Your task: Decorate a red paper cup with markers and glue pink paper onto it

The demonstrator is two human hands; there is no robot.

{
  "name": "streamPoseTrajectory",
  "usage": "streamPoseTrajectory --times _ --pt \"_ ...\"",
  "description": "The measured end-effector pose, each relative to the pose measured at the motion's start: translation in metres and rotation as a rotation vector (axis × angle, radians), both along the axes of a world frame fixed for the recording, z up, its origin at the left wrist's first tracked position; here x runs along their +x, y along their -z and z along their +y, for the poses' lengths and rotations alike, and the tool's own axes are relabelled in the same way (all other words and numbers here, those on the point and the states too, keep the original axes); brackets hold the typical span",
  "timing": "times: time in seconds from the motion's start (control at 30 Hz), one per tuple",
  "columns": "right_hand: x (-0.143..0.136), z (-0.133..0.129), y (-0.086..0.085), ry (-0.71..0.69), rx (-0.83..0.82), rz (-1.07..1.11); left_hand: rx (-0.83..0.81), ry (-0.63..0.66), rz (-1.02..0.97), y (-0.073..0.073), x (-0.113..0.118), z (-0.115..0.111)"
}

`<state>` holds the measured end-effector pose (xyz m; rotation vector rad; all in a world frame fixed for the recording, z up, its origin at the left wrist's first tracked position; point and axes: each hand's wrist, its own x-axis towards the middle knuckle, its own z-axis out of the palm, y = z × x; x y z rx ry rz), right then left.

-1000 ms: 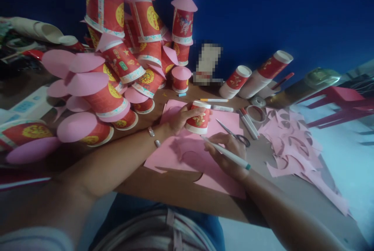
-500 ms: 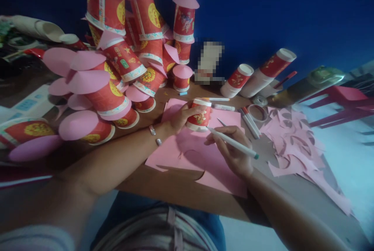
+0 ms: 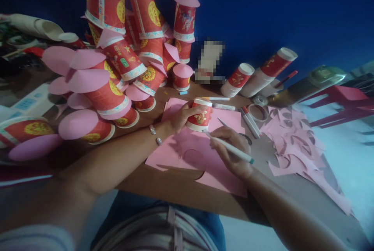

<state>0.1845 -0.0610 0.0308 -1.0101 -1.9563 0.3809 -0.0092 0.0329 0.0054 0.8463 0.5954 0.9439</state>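
Observation:
My left hand is closed round a red paper cup with a white rim, which stands upside down on pink paper. In my right hand is a white marker pen with a green end. Its tip points at the paper beside the cup's lower rim; whether it touches I cannot tell. A pair of scissors lies just behind my right hand, partly hidden by it. Curved cut-outs show in the near edge of the pink sheets.
Red cups with pink cone tops pile up at the left and back. Cup stacks stand at the back right, near a roll of tape and pens. Pink paper scraps cover the table's right side.
My right hand has shifted slightly, and the marker tip has moved a little left and down along the cup's base. My left hand and the cup have stayed in place.

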Motion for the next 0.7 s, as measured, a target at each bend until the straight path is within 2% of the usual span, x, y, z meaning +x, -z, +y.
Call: streamPoseTrajectory --times 0.1,0.2,0.4,0.7 --pt "0.0003 -0.0029 0.0014 0.114 -0.057 0.009 0.009 -0.005 0.007 -0.0004 0.0001 0.0000" --pt "-0.0014 -0.0021 0.0062 0.169 -0.004 0.014 0.008 -0.019 0.013 -0.0009 0.0002 0.0001" --pt "-0.0067 0.0059 0.0095 0.023 0.174 0.036 -0.011 -0.036 -0.004 -0.0003 0.0007 0.0004" --pt "-0.0024 0.0044 0.0031 -0.070 0.055 0.075 0.004 -0.044 0.026 0.0026 0.0013 0.0019"
